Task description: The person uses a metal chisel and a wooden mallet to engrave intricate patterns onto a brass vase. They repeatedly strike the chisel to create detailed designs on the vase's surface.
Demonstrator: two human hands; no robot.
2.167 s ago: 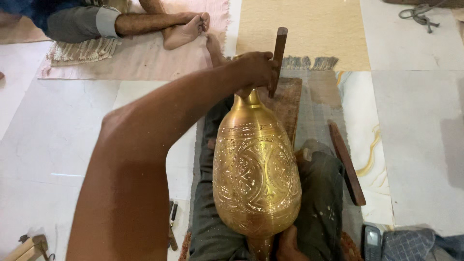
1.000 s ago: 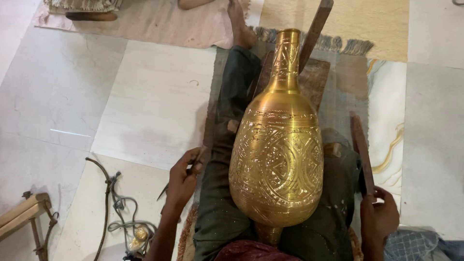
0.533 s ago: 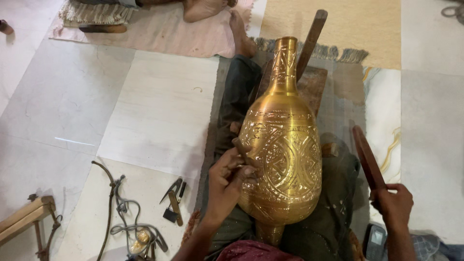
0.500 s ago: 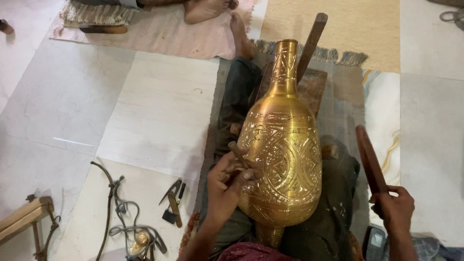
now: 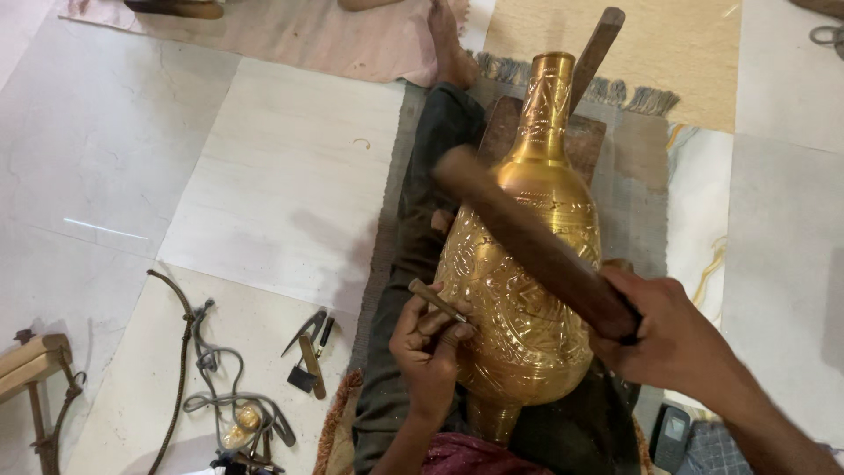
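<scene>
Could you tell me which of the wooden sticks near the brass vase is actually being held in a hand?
The thick dark wooden mallet lying across the brass vase, gripped by the right hand. The other wooden stick stands unheld behind the vase's neck.

An engraved vase [image 5: 523,290] is laid across the lap, neck pointing away, its neck rested on a wooden block [image 5: 585,141]. A chisel [image 5: 437,301] is gripped in the left hand [image 5: 428,352] and set against the vase's left flank. Above that grip, a wooden mallet [image 5: 536,251] is held by the right hand [image 5: 673,330], slanting across the vase. Left of the chisel grip, pliers [image 5: 308,352] and a cord [image 5: 198,352] are laid on the floor [image 5: 176,176].
</scene>
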